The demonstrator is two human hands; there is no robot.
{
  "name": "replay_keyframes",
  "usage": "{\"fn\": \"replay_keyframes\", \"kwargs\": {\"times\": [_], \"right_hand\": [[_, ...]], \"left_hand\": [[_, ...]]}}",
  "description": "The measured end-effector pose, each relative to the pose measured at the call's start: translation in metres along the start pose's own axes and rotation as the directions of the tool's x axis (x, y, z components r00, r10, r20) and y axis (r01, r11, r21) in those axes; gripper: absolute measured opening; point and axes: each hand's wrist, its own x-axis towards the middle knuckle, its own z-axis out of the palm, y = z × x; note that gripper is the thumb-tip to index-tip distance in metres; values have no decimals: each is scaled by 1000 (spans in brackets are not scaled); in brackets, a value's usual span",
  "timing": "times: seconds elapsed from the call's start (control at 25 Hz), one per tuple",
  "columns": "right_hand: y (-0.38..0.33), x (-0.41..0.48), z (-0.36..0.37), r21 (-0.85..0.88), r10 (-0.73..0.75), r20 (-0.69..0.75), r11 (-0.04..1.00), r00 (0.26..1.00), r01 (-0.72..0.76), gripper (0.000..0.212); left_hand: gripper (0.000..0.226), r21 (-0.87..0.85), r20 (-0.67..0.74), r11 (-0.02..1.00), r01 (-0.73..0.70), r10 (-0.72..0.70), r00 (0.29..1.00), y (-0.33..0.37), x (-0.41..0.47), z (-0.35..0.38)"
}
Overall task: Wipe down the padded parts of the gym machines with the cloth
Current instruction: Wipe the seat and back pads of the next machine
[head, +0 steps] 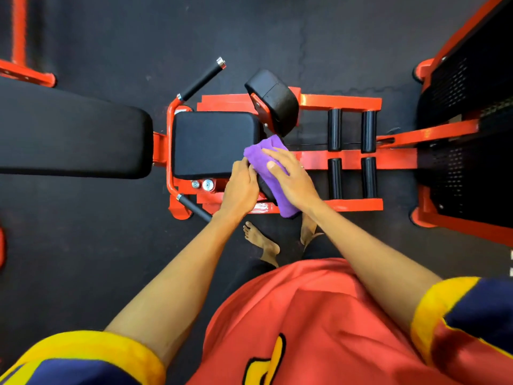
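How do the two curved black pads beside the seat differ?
The far curved black pad is bare; the near curved black pad is mostly draped by the purple cloth. No hand touches the far pad; the left hand grips the near pad while the right hand presses the cloth flat. Both sit on the orange metal frame.

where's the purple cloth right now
Head view, centre: the purple cloth drapes over a black pad just right of the seat pad, under the flat right hand, with the left hand at its left edge.

One purple cloth (262, 158), two hands (241, 187) (295, 180), four pads (213, 143), four rollers (334, 129), two handle grips (201, 79)
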Motion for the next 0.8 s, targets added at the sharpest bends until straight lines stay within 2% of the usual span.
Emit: {"fn": "replay_keyframes", "kwargs": {"times": [0.04,0.08,0.16,0.2,0.24,0.28,0.32,0.44,0.52,0.56,0.6,0.68,0.72,0.8], "right_hand": [[7,0,0,19,78,-66,997,995,-77,35],[13,4,-2,127,232,-115,968,966,-217,34],[19,12,-8,436,520,-95,788,849,-434,32],[20,12,-11,543,606,-71,689,792,-479,29],[16,8,-11,585,653,-95,647,751,-488,24],[9,0,-6,595,649,-151,662,746,-456,20],[3,-8,2,544,601,-234,733,764,-409,18],[-14,-39,28,136,280,-434,960,856,-245,29],[-6,-43,31,-19,99,-458,992,883,-121,29],[3,-39,24,22,70,-453,997,889,-67,25],[11,-34,15,121,97,-440,992,893,-48,20],[37,-18,-1,351,286,-345,922,894,-160,22],[54,-8,-6,380,375,-263,887,889,-262,26],[75,13,-13,327,442,-103,861,891,-389,38]], "left_hand": [[52,9,1,1000,4,-4,1000,5,-7,-1],[53,17,-16,1000,4,-4,1000,9,-13,-1],[54,19,-46,1000,25,-24,999,12,-19,3],[54,15,-53,1000,25,-24,998,10,-20,5],[53,5,-55,1000,14,-14,998,8,-21,7],[52,-9,-57,1000,5,-5,998,4,-19,9],[52,-20,-58,1000,11,-12,998,3,-17,11],[52,-87,-84,995,54,-62,995,1,-20,18],[51,-157,-114,987,41,-60,992,2,-25,25],[51,-188,-125,981,44,-68,990,3,-28,29],[52,-215,-132,975,56,-85,988,5,-30,32],[53,-258,-139,963,77,-115,984,7,-32,34],[53,-268,-151,961,73,-117,982,9,-30,33],[50,-288,-182,957,29,-84,980,7,-21,30]]}}
